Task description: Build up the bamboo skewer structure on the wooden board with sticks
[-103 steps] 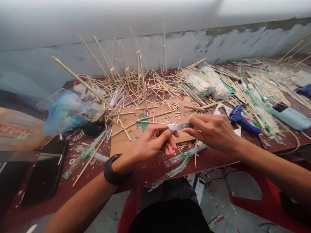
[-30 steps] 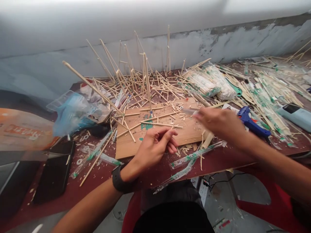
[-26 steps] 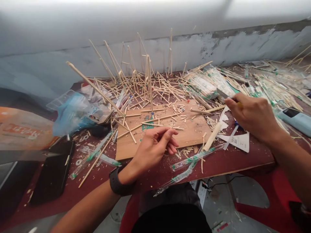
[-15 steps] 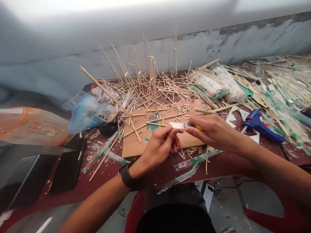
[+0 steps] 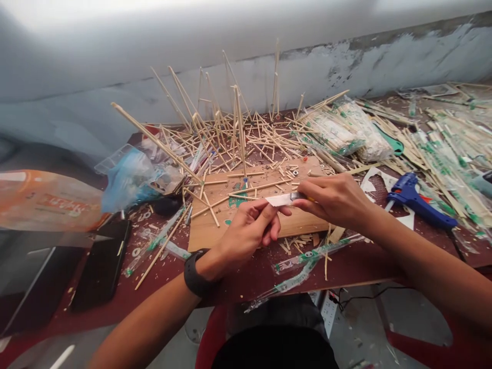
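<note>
My right hand is closed round the yellow handle of a utility knife, its wide blade pointing left. That blade lies across the fingertips of my left hand, over the front of the wooden board. Thumb and forefinger of the left hand are pinched at the blade; whatever sits between them is hidden. Beyond the hands, thin wooden sticks lie crossed on the board. An upright bundle of sticks rises from its back part.
A blue glue gun lies at the right by a cut white sheet. Stick frames and offcuts crowd the back against the wall. Chopstick wrappers cover the right side. A black phone and an orange plastic bag are at the left.
The lower fingers of my left hand have loosened a little. The knife blade has shifted slightly left and lies flatter over the fingertips. The view has moved slightly.
</note>
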Motion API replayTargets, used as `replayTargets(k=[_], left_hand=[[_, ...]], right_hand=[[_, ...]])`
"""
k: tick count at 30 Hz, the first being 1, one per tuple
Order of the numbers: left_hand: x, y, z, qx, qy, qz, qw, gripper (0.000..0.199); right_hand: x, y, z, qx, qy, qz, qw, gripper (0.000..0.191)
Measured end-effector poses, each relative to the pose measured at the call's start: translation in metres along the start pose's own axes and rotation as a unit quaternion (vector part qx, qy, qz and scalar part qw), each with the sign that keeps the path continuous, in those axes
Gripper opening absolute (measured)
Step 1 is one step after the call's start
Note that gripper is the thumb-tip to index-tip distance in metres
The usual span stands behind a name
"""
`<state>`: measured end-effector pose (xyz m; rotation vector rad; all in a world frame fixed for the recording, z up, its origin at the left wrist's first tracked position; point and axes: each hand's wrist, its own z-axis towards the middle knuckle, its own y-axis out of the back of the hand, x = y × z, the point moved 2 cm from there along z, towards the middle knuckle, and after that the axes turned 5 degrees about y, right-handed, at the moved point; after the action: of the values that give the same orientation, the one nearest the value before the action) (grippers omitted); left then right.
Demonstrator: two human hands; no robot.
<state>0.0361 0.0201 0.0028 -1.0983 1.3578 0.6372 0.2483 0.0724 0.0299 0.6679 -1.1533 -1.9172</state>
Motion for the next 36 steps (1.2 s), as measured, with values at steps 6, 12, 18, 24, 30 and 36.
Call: replayTargets(k=[6, 12, 18, 24, 30, 36], left_hand=[[-0.002, -0.004, -0.005, 0.026, 0.028, -0.022, 0.999, 0.04], [-0.001, -0.007, 0.0, 0.032, 0.035, 0.032, 0.998, 0.05], [0.003, -0.007, 0.001, 0.013, -0.027, 0.149, 0.988, 0.049], [0.006, -0.001, 0.006, -0.025, -0.053, 0.136, 0.989, 0.048], [0.001, -0.002, 0.007, 0.006, -0.017, 0.047, 0.999, 0.049], [0.001, -0.005, 0.004, -0.001, -0.014, 0.061, 0.998, 0.049]], right_hand=[[-0.042, 0.028, -0.007, -0.111, -0.255, -0.06, 0.959, 0.054], [0.009, 0.006, 0.014, -0.056, -0.045, 0.262, 0.963, 0.036], [0.02, -0.01, 0.014, -0.053, -0.022, 0.319, 0.946, 0.027], [0.012, -0.008, 0.005, -0.057, -0.033, 0.203, 0.977, 0.043], [0.012, -0.01, 0.002, 0.006, -0.009, 0.102, 0.995, 0.057], [0.017, -0.012, 0.004, 0.059, -0.047, 0.096, 0.992, 0.07]])
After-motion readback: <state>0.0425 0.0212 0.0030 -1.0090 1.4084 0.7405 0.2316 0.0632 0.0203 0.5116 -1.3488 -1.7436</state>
